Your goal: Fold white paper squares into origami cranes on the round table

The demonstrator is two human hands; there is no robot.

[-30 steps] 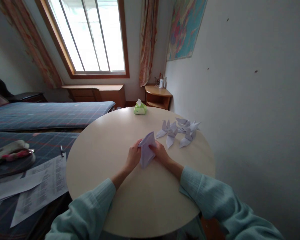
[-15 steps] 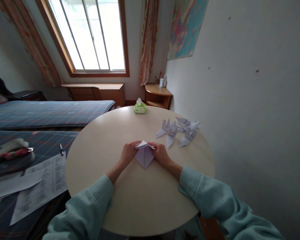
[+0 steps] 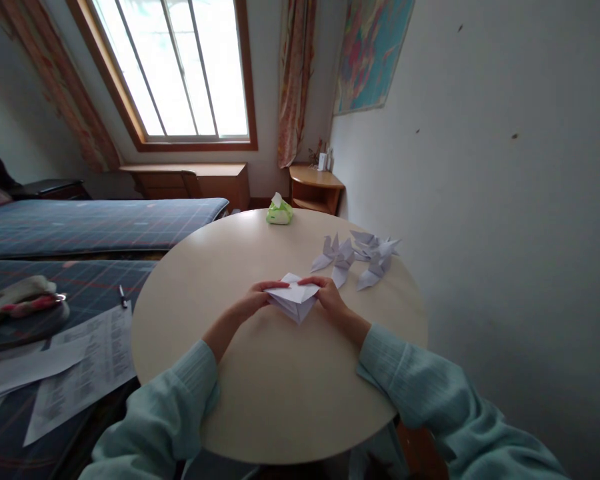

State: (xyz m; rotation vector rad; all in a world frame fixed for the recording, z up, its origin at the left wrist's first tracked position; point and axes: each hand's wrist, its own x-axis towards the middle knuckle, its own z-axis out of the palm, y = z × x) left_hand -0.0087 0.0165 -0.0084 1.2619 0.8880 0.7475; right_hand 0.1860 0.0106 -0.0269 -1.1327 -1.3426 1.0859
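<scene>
A partly folded sheet of white origami paper (image 3: pixel 295 295) is between my two hands over the round table (image 3: pixel 280 393). My left hand (image 3: pixel 251 299) pinches its left corner, thumb along the top. On the other side, my right hand (image 3: pixel 329 293) grips the right corner in the same way. The upper flap lies wide and fairly flat, with a point toward me and folded layers showing beneath it. Finger parts under the paper are hidden. Just beyond my right hand lie several folded paper cranes (image 3: pixel 375 267), close together.
A green tissue pack (image 3: pixel 279 212) stands at the table's far edge. On the left, a plaid bed (image 3: pixel 95 223) holds printed sheets (image 3: pixel 87 367), a pen (image 3: pixel 123 297) and a grey bag-like item (image 3: pixel 23 310). A white wall (image 3: pixel 505 233) runs along the right.
The paper has opened from a narrow downward-pointing shape into a wider one with a flap spread on top. My hands have moved apart, the right one slightly farther right.
</scene>
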